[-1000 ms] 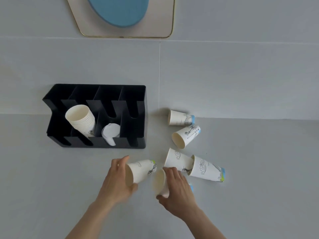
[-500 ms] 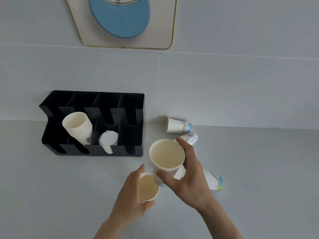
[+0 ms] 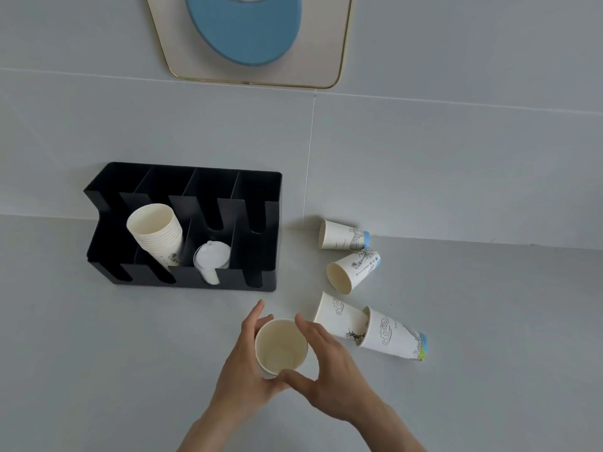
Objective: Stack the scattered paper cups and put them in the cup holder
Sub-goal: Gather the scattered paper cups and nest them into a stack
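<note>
Both hands hold one upright stack of nested paper cups (image 3: 281,349), mouth toward me, above the grey counter. My left hand (image 3: 243,363) wraps its left side and my right hand (image 3: 329,363) grips its right side and near rim. The black cup holder (image 3: 261,190) stands against the wall at the left, with a leaning stack of cups (image 3: 156,233) in its second slot. Loose cups lie on their sides to the right: one by the wall (image 3: 342,234), one below it (image 3: 354,269), and two nested together (image 3: 388,334).
A stack of white lids (image 3: 210,259) sits in the holder's third slot. A gold-framed panel with a blue disc (image 3: 243,27) hangs on the wall above. The grey counter (image 3: 98,370) stretches left and right of my hands.
The right hand's cup has gone down into the left hand's cup, making one stack held by both hands. The view has tilted slightly.
</note>
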